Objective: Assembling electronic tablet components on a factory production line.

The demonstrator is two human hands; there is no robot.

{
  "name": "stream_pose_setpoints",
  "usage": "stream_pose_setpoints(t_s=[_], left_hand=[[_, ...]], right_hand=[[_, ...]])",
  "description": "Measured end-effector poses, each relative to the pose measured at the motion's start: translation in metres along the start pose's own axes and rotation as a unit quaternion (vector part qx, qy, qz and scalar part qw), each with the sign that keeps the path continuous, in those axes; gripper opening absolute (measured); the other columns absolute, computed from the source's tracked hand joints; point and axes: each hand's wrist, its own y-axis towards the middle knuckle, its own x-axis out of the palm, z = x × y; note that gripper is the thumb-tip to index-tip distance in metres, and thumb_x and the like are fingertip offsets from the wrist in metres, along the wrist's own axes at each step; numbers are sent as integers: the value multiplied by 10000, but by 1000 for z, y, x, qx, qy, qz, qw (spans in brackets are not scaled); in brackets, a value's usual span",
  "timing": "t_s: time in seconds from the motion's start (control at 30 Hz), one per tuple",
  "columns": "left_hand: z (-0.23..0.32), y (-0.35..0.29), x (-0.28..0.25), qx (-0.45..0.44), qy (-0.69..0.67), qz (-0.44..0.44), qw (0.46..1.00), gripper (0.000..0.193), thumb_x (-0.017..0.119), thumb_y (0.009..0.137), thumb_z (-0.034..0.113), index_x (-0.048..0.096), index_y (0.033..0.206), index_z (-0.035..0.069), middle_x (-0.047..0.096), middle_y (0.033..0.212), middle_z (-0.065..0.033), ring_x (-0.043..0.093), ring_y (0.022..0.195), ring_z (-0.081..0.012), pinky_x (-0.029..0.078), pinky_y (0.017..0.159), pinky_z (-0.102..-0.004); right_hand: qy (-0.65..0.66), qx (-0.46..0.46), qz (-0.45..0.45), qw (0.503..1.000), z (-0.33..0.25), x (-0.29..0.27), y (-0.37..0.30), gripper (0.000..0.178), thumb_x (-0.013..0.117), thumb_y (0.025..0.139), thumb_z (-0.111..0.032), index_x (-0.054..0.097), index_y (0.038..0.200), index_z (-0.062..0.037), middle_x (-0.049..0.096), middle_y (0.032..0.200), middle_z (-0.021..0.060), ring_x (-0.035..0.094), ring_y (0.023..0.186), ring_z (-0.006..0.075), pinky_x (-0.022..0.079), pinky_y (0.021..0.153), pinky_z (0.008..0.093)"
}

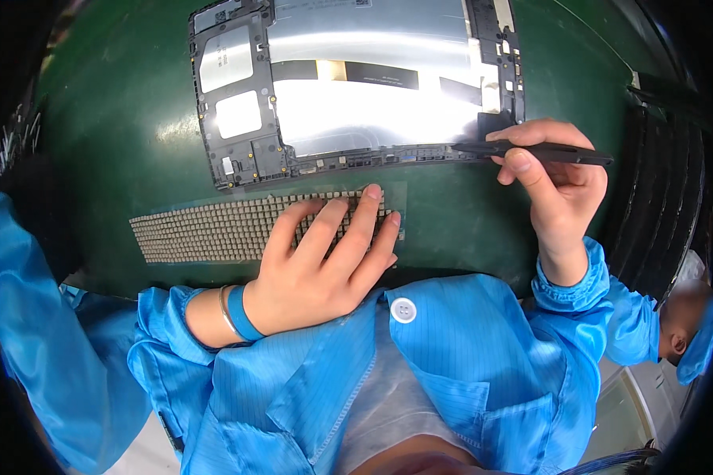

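Observation:
My right hand (564,198) pinches black tweezers (570,153), held nearly level. Their tips point left, over the near edge of an opened tablet-like housing (242,150) with a black frame and a shiny silver panel (356,119). Whether the tips grip or touch anything is too small to tell. Closer to me lies a clear sheet covered in rows of small grey-beige square pads (202,233). My left hand (305,277) rests on the right part of this sheet, palm down with fingers spread, hiding some of the pads.
A green work surface (127,103) lies under everything. Black ridged material (650,198) stands along the right side. Blue-sleeved people appear at the left (40,340) and far right (635,324). A thin cord (590,36) crosses the upper right.

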Motion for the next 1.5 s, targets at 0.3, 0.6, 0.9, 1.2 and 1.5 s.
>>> stream_pose_setpoints(t_s=[0.3,0.6,0.9,1.2,1.5], left_hand=[[0,-1,1,2,-5,-4,1000,360,670,837,338,712,1140,149,630,1258,-120,585,976,-245,486,819,-398],[0,-1,1,3,-1,-3,1000,345,654,863,354,716,1140,158,633,1256,-115,584,974,-241,480,833,-391],[0,1,0,0,-11,-6,1000,362,670,840,340,714,1143,146,626,1263,-120,581,976,-246,487,822,-397],[1,-3,1,-2,-14,-9,1000,365,676,838,336,712,1147,146,623,1265,-122,578,982,-249,487,826,-402],[0,-1,0,-3,-4,-7,1000,353,668,844,340,713,1140,152,627,1261,-117,580,979,-245,487,830,-398]], right_hand=[[-16,-13,-16,1000,0,0,0,172,704,863,21,658,1026,52,706,939,129,648,725,125,534,656,233],[-21,-34,-14,999,1,0,-1,170,706,848,41,661,1012,63,687,942,135,659,741,148,544,652,246],[-61,-80,-32,994,1,-3,2,176,724,826,44,666,990,72,688,944,160,657,748,167,540,654,249],[-60,-60,-15,996,-2,2,-1,175,733,821,33,674,984,55,698,930,154,662,769,181,536,663,265],[-295,-297,-85,904,-10,8,-2,261,807,717,37,673,941,36,704,904,189,702,833,266,560,758,339]])
